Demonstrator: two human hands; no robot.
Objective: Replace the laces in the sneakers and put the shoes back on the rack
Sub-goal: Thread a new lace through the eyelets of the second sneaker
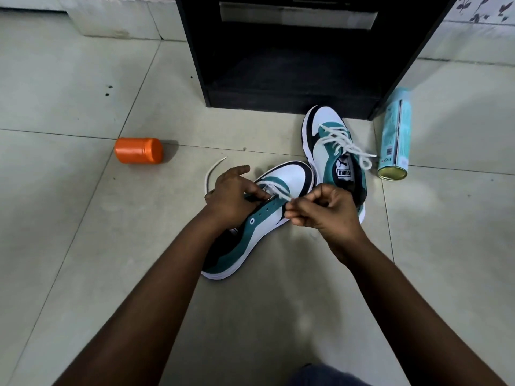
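Lacing is underway on the near sneaker [267,218] at mid-frame: left hand [231,196] fingers clamp its eyelet edge, right hand [320,210] fingers pinch the lace [278,190], which next needs threading through an open eyelet.

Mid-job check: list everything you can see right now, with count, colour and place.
White, teal and black sneaker being laced: 1, centre floor, under the hands.
White, teal and black laced sneaker: 1, beside it, in front of the rack.
White shoelace: 1, through the near sneaker's front eyelets, one end trailing left on the floor.
Black shoe rack: 1, top centre.
Orange plastic jar: 1, lying left.
Pale blue spray can: 1, lying right.
Grey floor tiles: throughout.
Left hand: holds the sneaker's eyelet edge.
Right hand: pinches the lace.
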